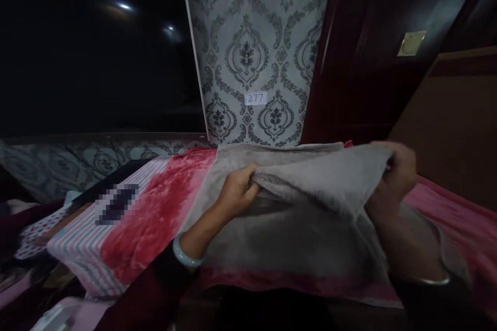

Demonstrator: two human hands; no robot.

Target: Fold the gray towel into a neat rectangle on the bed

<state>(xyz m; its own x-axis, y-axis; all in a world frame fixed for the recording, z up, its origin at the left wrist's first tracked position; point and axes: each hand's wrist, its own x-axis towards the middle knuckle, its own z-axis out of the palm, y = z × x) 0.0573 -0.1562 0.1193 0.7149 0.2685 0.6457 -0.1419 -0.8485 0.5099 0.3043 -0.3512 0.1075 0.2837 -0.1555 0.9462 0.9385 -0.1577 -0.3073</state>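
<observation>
A grey plush cloth, perhaps a towel or small blanket (295, 248), lies spread over a red and pink blanket (155, 207). My left hand (236, 191) pinches a gathered edge of the grey cloth near the middle, with a pale green bangle on the wrist. My right hand (398, 170) is closed on the cloth's raised far right part, slightly blurred. Between the two hands the lifted layer stretches at a slant, its underside in shadow. A thin bracelet shows on my right wrist.
A striped cloth (85, 238) with a pixelated dark item lies at left. Beyond are a dotted cloth (41, 230), a large black screen (97, 62), patterned wallpaper (248, 26) with a label (255, 98) reading 277, and a dark red door (361, 72) at right.
</observation>
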